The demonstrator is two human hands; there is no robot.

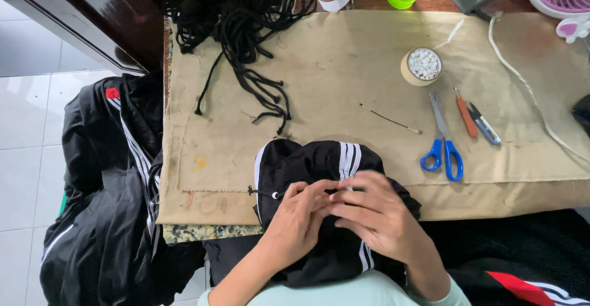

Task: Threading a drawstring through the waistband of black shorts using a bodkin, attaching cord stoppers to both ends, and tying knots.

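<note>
Your left hand (295,217) and right hand (375,214) are both pinched shut on the bunched black garment (307,164) with white stripes, fingertips meeting at its edge, near the front lip of the tan cloth-covered table (344,66). A short black cord end (261,193) with a white tip pokes out just left of your left fingers. I judge that end could slide back into the fabric if your pinch loosens. The thin metal threading pin (390,119) lies apart, beyond the garment. The blue-handled scissors (442,149) sit near your right hand, so a wide pull could catch them. The black cord pile (246,17) lies well apart at the far left.
</note>
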